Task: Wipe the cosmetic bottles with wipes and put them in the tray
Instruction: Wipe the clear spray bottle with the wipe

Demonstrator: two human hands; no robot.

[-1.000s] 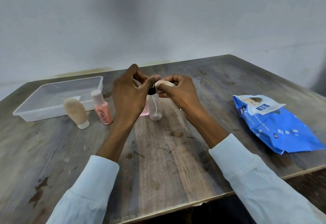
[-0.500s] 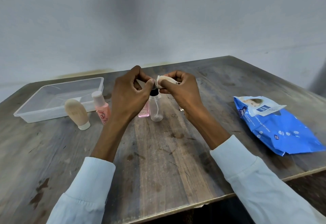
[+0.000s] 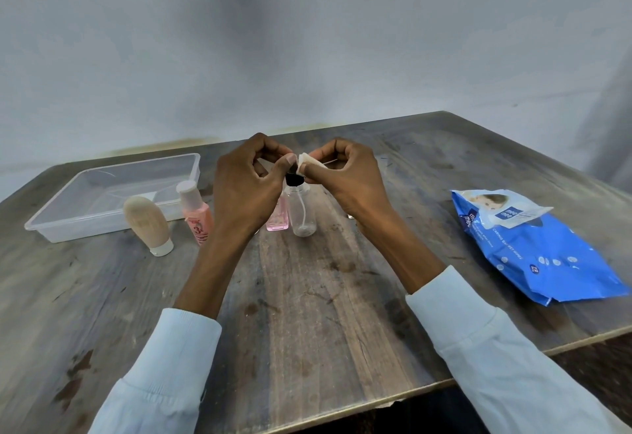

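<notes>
A folded white wipe [image 3: 304, 163] is pinched between my left hand [image 3: 246, 191] and my right hand [image 3: 349, 180], both held above the table's middle. Right below them stands a clear spray bottle [image 3: 302, 211] with a black cap. A small pink bottle [image 3: 277, 218] stands just behind it, partly hidden by my left hand. Further left stand a peach bottle [image 3: 195, 211] with a white cap and a beige tube [image 3: 147, 225] resting on its cap. The clear plastic tray [image 3: 102, 225] lies at the far left with nothing in it.
A blue pack of wet wipes [image 3: 537, 249] lies at the right with its flap lifted. The wooden table [image 3: 307, 297] ends close to me at the front edge. A grey wall stands behind the table.
Both hands have closed in on the wipe above the spray bottle's cap. My left fingers now curl round and pinch the wipe's left edge.
</notes>
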